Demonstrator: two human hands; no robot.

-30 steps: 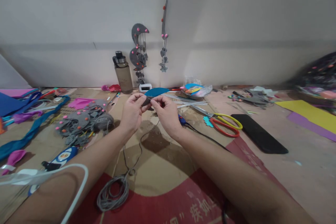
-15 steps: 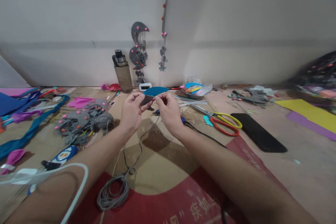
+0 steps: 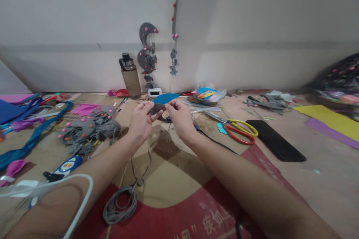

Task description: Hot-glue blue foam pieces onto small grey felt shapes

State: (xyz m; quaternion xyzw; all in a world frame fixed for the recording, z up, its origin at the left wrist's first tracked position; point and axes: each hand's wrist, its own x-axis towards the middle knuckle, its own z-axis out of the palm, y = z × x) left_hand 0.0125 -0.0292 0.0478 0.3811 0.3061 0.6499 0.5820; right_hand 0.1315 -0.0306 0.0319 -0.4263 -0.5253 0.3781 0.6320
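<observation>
A small dark grey piece of felt-like material (image 3: 157, 108) is pinched between the fingers of both hands above the cardboard. My left hand (image 3: 141, 120) grips its left side, thumb on top. At its right end, my right hand (image 3: 181, 117) is closed with thumb and forefinger pressed together. Just above the grey edge shows a curved blue piece (image 3: 166, 98); whether it is joined to the grey piece I cannot tell. Grey cord (image 3: 150, 157) runs from below the hands down to a loose coil (image 3: 120, 204) on the cardboard.
Scissors (image 3: 241, 132) and a black phone (image 3: 276, 140) lie right of my hands. Grey felt pieces with pink dots (image 3: 81, 129) and a yarn ball (image 3: 110, 129) are to the left. A bottle (image 3: 131, 78) stands by the wall, near hanging moon ornaments (image 3: 146, 59).
The grey piece tilts slightly so more of its face shows. Both hands keep their grip and have hardly moved; the whole view shifts a little.
</observation>
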